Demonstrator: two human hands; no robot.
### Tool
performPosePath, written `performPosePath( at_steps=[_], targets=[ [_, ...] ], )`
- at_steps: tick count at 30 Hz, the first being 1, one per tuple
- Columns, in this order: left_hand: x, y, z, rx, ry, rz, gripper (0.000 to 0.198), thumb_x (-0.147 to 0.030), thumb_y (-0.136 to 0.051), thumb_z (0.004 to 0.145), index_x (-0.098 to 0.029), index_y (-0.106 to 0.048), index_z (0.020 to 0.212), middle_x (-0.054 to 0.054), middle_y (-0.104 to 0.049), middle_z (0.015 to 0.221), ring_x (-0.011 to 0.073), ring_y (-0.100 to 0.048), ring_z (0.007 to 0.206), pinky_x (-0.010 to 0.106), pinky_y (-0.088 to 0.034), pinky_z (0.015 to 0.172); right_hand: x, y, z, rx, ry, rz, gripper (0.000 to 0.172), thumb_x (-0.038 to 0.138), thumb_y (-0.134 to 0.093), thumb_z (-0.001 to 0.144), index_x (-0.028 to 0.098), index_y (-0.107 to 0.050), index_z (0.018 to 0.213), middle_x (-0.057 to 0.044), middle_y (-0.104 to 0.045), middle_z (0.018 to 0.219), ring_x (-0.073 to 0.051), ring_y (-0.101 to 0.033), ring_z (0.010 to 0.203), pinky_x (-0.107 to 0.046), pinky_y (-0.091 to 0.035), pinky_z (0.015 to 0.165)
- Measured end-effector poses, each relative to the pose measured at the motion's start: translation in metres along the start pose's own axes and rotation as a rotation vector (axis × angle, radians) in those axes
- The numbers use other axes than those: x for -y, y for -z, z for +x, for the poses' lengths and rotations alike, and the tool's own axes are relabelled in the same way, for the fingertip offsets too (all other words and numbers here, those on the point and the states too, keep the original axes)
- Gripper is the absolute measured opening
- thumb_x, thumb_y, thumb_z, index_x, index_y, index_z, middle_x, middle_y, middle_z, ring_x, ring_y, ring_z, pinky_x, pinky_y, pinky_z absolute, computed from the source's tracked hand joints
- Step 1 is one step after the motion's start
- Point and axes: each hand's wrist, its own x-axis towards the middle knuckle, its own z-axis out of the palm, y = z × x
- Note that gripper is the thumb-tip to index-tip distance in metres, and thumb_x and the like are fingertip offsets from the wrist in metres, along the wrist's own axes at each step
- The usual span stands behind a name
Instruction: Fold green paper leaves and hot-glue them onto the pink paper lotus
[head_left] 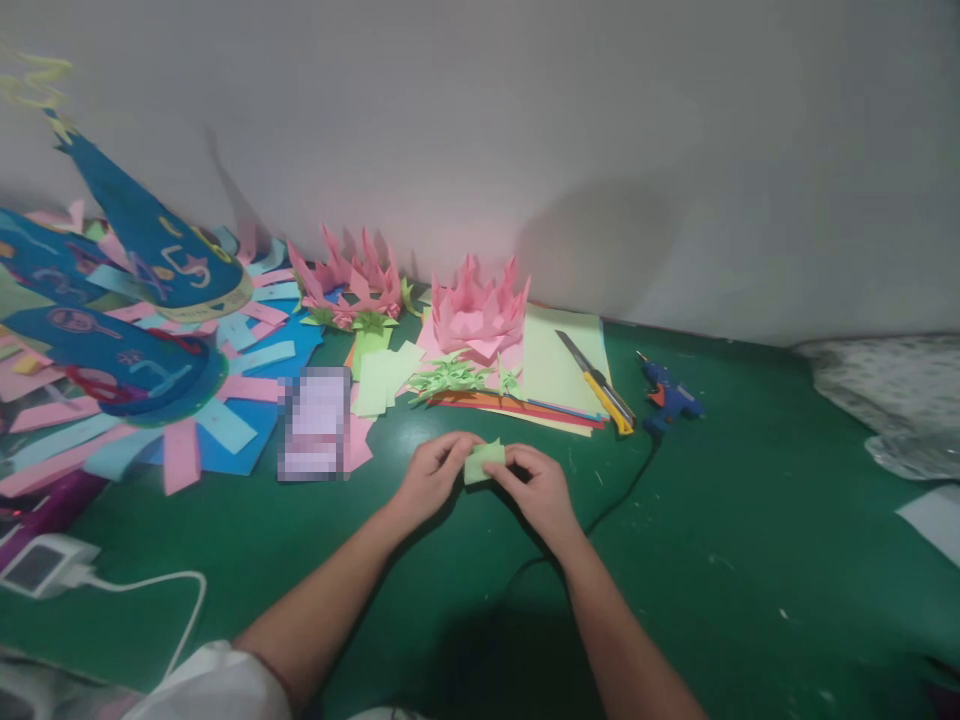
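Observation:
My left hand (433,476) and my right hand (534,487) meet over the green floor surface (712,520), both pinching a small light green paper piece (482,461) between their fingertips. The paper is held just above the surface. Right behind it lie small folded green paper shapes (448,377) and a stack of light green paper slips (384,380). A pink paper lotus (478,312) sits on a pile of coloured paper sheets (559,375).
A yellow utility knife (600,385) lies on the paper pile, a blue glue gun (667,393) beside it with its cord trailing toward me. A second pink lotus (349,280) and blue paper cones (150,240) stand left. A white charger (41,567) lies at lower left.

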Motion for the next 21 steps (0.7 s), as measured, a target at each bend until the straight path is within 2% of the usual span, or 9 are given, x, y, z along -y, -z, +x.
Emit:
performPosePath(
  at_steps=[3, 6, 12, 15, 18, 21],
  targets=[
    [-0.0002, 0.0016, -0.0011, 0.025, -0.019, -0.011, 0.029, -0.041, -0.053, 0.079, -0.017, -0.066, 0.090, 0.005, -0.067, 0.086, 0.0168, -0.058, 0.078, 0.025, -0.043, 0.072, 0.0013, 0.0001, 0.0000, -0.007, 0.004, -0.023, 0.026, 0.038, -0.063, 0.075, 0.020, -0.057, 0.057, -0.001, -0.061, 0.064, -0.016, -0.056, 0.063, -0.028, -0.044, 0.061],
    [0.0024, 0.0007, -0.0009, 0.002, -0.031, 0.042, 0.027, -0.039, -0.063, 0.071, -0.018, -0.067, 0.086, 0.005, -0.067, 0.085, 0.0168, -0.057, 0.076, 0.025, -0.043, 0.070, 0.0022, 0.0001, -0.0003, -0.001, 0.008, -0.024, 0.027, 0.038, -0.061, 0.076, 0.020, -0.057, 0.056, -0.001, -0.059, 0.063, -0.016, -0.055, 0.062, -0.028, -0.043, 0.061],
    [0.0056, -0.0018, -0.0002, -0.037, -0.040, 0.129, 0.024, -0.039, -0.059, 0.075, -0.018, -0.068, 0.081, 0.004, -0.068, 0.080, 0.0152, -0.056, 0.069, 0.024, -0.042, 0.065, 0.0033, -0.0012, -0.0013, 0.006, -0.045, -0.015, 0.025, 0.037, -0.062, 0.075, 0.019, -0.055, 0.060, 0.001, -0.055, 0.060, -0.014, -0.051, 0.059, -0.026, -0.042, 0.059],
    [0.0045, -0.0014, -0.0005, -0.049, -0.020, 0.123, 0.026, -0.040, -0.060, 0.074, -0.017, -0.068, 0.082, 0.004, -0.067, 0.079, 0.0144, -0.055, 0.067, 0.024, -0.041, 0.063, 0.0034, -0.0026, -0.0010, -0.048, -0.094, 0.094, 0.020, 0.037, -0.065, 0.072, 0.020, -0.055, 0.070, 0.003, -0.054, 0.061, -0.012, -0.050, 0.056, -0.024, -0.043, 0.057],
    [0.0031, -0.0012, -0.0010, -0.042, -0.015, 0.098, 0.026, -0.041, -0.061, 0.073, -0.017, -0.069, 0.081, 0.003, -0.067, 0.076, 0.0137, -0.053, 0.064, 0.023, -0.040, 0.061, 0.0030, -0.0033, -0.0003, -0.053, -0.123, 0.211, 0.023, 0.037, -0.063, 0.074, 0.020, -0.058, 0.088, 0.000, -0.061, 0.072, -0.013, -0.055, 0.062, -0.025, -0.045, 0.060],
    [0.0028, -0.0015, -0.0014, -0.034, -0.023, 0.117, 0.027, -0.041, -0.062, 0.072, -0.017, -0.070, 0.081, 0.003, -0.065, 0.070, 0.0125, -0.049, 0.059, 0.023, -0.038, 0.057, 0.0028, -0.0027, 0.0006, -0.042, -0.145, 0.223, 0.022, 0.038, -0.060, 0.076, 0.019, -0.062, 0.086, -0.003, -0.064, 0.075, -0.015, -0.058, 0.067, -0.026, -0.047, 0.062]
  ],
)
